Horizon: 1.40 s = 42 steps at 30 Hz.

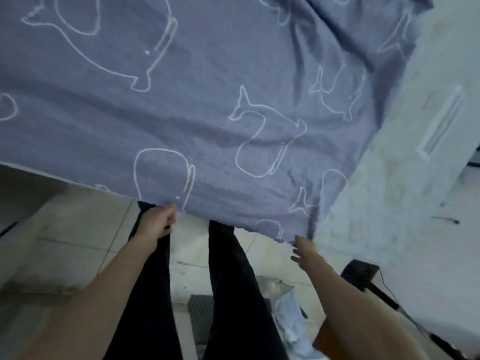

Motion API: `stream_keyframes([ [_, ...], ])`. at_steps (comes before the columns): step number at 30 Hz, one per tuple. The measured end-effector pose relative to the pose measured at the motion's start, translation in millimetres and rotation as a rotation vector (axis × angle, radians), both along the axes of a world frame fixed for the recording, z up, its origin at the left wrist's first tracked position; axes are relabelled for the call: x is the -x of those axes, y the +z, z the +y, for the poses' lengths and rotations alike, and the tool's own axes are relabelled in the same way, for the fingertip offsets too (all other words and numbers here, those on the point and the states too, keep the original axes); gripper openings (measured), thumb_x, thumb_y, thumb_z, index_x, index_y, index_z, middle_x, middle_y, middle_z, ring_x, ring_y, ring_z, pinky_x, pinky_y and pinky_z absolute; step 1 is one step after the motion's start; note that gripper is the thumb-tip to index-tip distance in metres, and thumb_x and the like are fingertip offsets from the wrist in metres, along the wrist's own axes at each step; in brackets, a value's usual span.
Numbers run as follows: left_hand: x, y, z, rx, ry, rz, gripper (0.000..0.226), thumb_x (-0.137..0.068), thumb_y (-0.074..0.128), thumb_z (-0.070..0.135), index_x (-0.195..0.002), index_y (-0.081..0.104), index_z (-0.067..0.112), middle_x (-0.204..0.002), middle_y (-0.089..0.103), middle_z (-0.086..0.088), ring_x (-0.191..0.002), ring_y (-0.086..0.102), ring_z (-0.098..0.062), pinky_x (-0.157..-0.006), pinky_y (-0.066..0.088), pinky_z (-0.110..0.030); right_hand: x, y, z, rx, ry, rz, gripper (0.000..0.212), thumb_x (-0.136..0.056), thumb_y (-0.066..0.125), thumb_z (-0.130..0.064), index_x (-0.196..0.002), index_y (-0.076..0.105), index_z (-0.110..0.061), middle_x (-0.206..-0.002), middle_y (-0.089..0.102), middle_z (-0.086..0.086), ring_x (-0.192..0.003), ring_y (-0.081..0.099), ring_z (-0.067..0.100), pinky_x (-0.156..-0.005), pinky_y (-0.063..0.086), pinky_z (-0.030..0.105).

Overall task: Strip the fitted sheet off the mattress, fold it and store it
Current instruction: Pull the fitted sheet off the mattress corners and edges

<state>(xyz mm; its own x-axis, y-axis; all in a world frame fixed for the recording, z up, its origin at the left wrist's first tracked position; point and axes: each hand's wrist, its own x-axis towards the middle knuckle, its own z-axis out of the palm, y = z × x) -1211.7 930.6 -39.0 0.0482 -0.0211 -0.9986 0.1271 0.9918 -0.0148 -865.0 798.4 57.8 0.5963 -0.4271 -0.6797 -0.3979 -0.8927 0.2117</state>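
Head view, looking down at a fitted sheet (207, 100) — blue-grey fabric w/ white outline whale figures — spread across most of the frame, its near edge hanging free above the floor (78, 242). Left hand (158, 224): fingers curled, gripping the sheet's near edge at centre-left. Right hand (305, 249): fingers extended and loose, at or just beside the sheet's near-right corner; actual contact w/ the fabric cannot be told through the motion blur. The hands are well apart along that edge. Mattress (405, 178): pale, bare surface exposed at right, beside the sheet's creased right edge; a pale rectangular label (441, 123) lies on it. Below the sheet — legs in dark trousers (233, 281) standing on light floor tiles. Near right: a crumpled light-blue cloth (291, 318) on the floor, and a dark cable (384, 297) running along the mattress's near side.
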Motion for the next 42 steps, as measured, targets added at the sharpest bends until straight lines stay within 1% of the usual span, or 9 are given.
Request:
stream_keyframes([
  [3, -66.0, -0.8, -31.6, 0.007, -0.095, -0.015, 0.025, -0.096, 0.063, 0.042, -0.098, 0.060, 0.018, -0.098, 0.063, -0.005, -0.092, 0.061, -0.020, -0.085, 0.047, -0.037, -44.0, -1.7, -45.4, -0.035, 0.148, -0.120, 0.021, -0.097, 0.053, -0.009, -0.107, 0.068, 0.002, -0.094, 0.057, 0.015, -0.074, 0.045, 0.025, -0.069, 0.038, 0.035],
  [8, -141.8, -11.4, -87.1, -0.002, -0.016, 0.086, 0.036, -0.096, 0.064, 0.044, -0.118, 0.061, 0.016, -0.112, 0.064, -0.005, -0.106, 0.062, -0.021, -0.093, 0.050, -0.041, -115.8, -33.9, -118.9, -0.109, 0.133, -0.085, 0.041, -0.099, 0.058, -0.015, -0.139, 0.053, -0.007, -0.113, 0.059, 0.015, -0.097, 0.053, 0.027, -0.081, 0.040, 0.033],
  [13, -179.6, -21.5, -127.6, -0.155, 0.158, 0.189, 0.054, -0.094, 0.066, 0.050, -0.136, 0.057, 0.017, -0.127, 0.065, -0.001, -0.112, 0.064, -0.016, -0.093, 0.050, -0.033, -133.6, -71.2, -168.1, -0.344, 0.137, 0.073, 0.034, -0.089, 0.066, 0.001, -0.122, 0.057, -0.002, -0.105, 0.064, 0.012, -0.089, 0.058, 0.022, -0.077, 0.045, 0.032],
  [15, -185.8, -20.9, -137.9, -0.238, 0.203, 0.224, 0.054, -0.090, 0.069, 0.053, -0.130, 0.060, 0.018, -0.127, 0.067, -0.001, -0.113, 0.065, -0.017, -0.095, 0.053, -0.032, -129.1, -81.1, -179.7, -0.431, 0.092, 0.111, 0.023, -0.089, 0.071, -0.008, -0.111, 0.062, -0.007, -0.099, 0.065, 0.006, -0.077, 0.056, 0.015, -0.070, 0.043, 0.029],
  [18, -197.0, -21.0, -148.4, -0.291, 0.244, 0.236, 0.045, -0.085, 0.074, 0.055, -0.116, 0.063, 0.025, -0.121, 0.070, 0.001, -0.109, 0.068, -0.015, -0.098, 0.055, -0.033, -120.9, -97.4, -193.7, -0.569, -0.028, 0.203, 0.028, -0.091, 0.071, -0.020, -0.116, 0.064, -0.009, -0.104, 0.069, -0.002, -0.090, 0.062, 0.010, -0.079, 0.049, 0.031],
  [24, -233.0, -26.5, -166.9, -0.306, 0.224, 0.253, 0.043, -0.092, 0.072, 0.041, -0.126, 0.060, 0.018, -0.121, 0.067, 0.000, -0.108, 0.066, -0.016, -0.086, 0.058, -0.032, -111.9, -117.8, -212.5, -0.719, -0.331, 0.023, 0.016, -0.093, 0.067, -0.016, -0.106, 0.060, -0.011, -0.111, 0.070, 0.012, -0.094, 0.067, 0.021, -0.089, 0.056, 0.041],
  [30, -239.8, -35.9, -179.2, -0.359, 0.286, 0.268, 0.040, -0.097, 0.066, 0.036, -0.130, 0.058, 0.016, -0.126, 0.067, -0.004, -0.108, 0.068, -0.018, -0.097, 0.056, -0.036, -107.2, -132.1, -222.5, -0.755, -0.386, -0.287, 0.014, -0.095, 0.060, -0.011, -0.082, 0.055, -0.013, -0.076, 0.060, 0.005, -0.070, 0.055, 0.017, -0.074, 0.052, 0.037],
  [35, -235.7, -33.8, -183.4, -0.400, 0.264, 0.248, 0.046, -0.096, 0.066, 0.037, -0.135, 0.056, 0.013, -0.125, 0.068, -0.005, -0.109, 0.069, -0.019, -0.093, 0.059, -0.036, -112.3, -134.7, -234.6, -0.862, -0.546, -0.262, 0.021, -0.099, 0.056, -0.007, -0.079, 0.053, -0.014, -0.083, 0.054, 0.009, -0.074, 0.048, 0.019, -0.070, 0.050, 0.031],
  [42, -237.4, -29.1, -187.7, -0.418, 0.244, 0.283, 0.043, -0.095, 0.069, 0.036, -0.131, 0.059, 0.017, -0.123, 0.069, -0.001, -0.107, 0.070, -0.015, -0.090, 0.060, -0.035, -115.0, -146.1, -243.4, -0.703, -0.226, -0.361, 0.009, -0.096, 0.055, -0.015, -0.102, 0.060, -0.010, -0.087, 0.067, 0.007, -0.077, 0.061, 0.027, -0.075, 0.048, 0.037],
])
